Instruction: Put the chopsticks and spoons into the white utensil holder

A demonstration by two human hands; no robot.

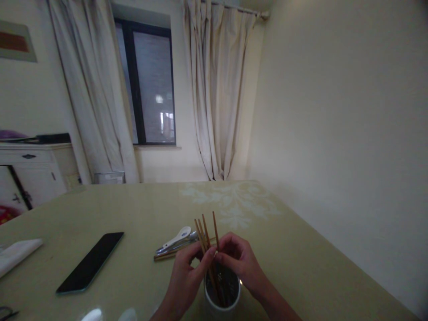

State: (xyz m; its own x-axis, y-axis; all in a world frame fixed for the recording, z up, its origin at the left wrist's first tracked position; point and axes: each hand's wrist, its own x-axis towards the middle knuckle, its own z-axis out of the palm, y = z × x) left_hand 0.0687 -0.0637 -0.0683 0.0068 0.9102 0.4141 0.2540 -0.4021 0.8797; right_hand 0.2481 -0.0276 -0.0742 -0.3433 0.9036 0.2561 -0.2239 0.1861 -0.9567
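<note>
Several brown chopsticks [204, 232] stand tilted with their lower ends inside a white cup [222, 312] at the bottom centre. My left hand [186, 273] is closed around a few of them just above the cup's rim. Thumb and fingers of my right hand [241, 259] pinch a single chopstick [215, 226] close beside that bunch. Both thumbs nearly meet over the cup, whose inside looks dark. Behind my left hand lie a white ceramic spoon [179, 237], some metal cutlery [182, 243] and more chopsticks [163, 257], partly hidden by the hand.
A dark phone [91, 263] lies on the table [140, 209] to the left. Further left are a white object [20, 254] and a dark item cut off by the frame [7, 312]. A wall [341, 133] runs along the table's right side.
</note>
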